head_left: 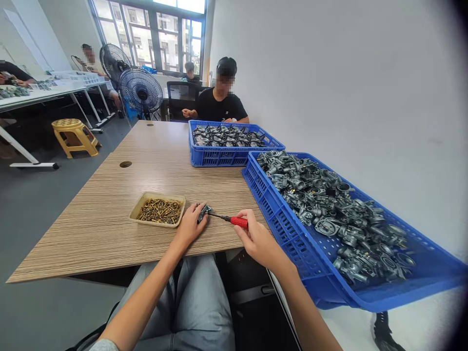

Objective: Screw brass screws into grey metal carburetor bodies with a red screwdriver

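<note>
Metal part (204,212) gripped on bench (109,229) by left hand (190,225). Right hand (258,239) clamped on screwdriver (234,220), tip at it. Crate (278,219) alongside looks full.

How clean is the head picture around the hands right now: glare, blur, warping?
Head view: even daylight, windows blown out at the back; left hand, small metal part, right hand and red-handled screwdriver are sharp, with soft shadows; wide-angle warping bows the near blue crate, and the right corners darken.
</note>
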The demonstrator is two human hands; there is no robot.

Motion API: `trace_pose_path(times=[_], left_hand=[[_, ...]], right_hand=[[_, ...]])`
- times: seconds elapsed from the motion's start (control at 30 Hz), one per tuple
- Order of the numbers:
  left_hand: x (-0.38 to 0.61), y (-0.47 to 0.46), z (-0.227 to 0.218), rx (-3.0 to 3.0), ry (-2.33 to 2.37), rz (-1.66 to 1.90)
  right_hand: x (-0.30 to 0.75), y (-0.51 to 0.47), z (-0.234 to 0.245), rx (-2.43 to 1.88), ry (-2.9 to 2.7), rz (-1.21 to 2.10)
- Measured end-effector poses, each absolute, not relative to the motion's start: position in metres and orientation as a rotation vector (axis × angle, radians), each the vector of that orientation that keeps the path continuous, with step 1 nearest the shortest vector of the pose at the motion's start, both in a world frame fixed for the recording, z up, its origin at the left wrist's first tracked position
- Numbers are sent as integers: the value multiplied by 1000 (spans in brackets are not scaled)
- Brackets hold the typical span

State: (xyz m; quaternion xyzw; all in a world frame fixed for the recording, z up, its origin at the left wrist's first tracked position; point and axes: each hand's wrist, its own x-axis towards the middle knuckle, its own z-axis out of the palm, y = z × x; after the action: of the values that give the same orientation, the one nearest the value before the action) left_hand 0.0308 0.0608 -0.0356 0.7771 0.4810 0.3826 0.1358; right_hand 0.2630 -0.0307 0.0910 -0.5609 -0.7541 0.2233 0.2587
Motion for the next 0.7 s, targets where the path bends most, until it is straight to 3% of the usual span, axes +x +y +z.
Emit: trace_pose_path(times=[0.2,0.4,0.7], left_hand=[[31,61,-37,2263,1398,1126],[30,62,-38,2266,1410,1115],[30,61,-37,2266,1408,1108]], right_hand=[[261,-27,87,-1753,-2022,422],[261,-31,91,-1543,-2016,610],[260,-26,86,-1745,-1981,453]])
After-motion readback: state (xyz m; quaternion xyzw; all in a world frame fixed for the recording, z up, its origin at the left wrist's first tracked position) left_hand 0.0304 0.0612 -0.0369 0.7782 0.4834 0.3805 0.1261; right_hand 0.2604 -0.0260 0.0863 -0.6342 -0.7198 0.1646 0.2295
